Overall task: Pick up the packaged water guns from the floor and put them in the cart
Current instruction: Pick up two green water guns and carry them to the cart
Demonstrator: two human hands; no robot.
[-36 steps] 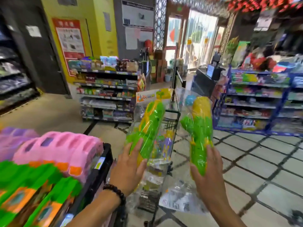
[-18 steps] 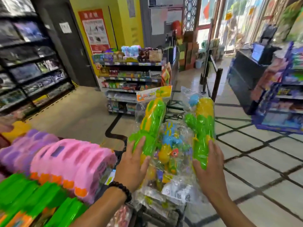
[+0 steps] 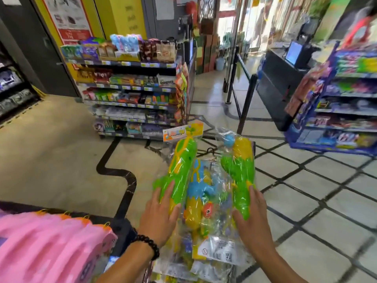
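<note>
Shop aisles surround us: a snack shelf stands far and left of centre on the beige floor, a blue toy rack on the right, and a checkout counter near the bright doorway at the back. At the near left we see a blurred stack of pink packages.

Our left hand, with a dark bead bracelet on its wrist, reaches forward and up, fingers spread and wrapped round the lower end of a green and yellow packaged water gun, which stands nearly upright and leans a little to the right. Our right hand mirrors it, palm turned inward and fingers closed round the grip of a second green packaged water gun. Both guns are held just above more bagged water guns piled in the cart, of which only thin black wire shows at the far side of the pile.
</note>
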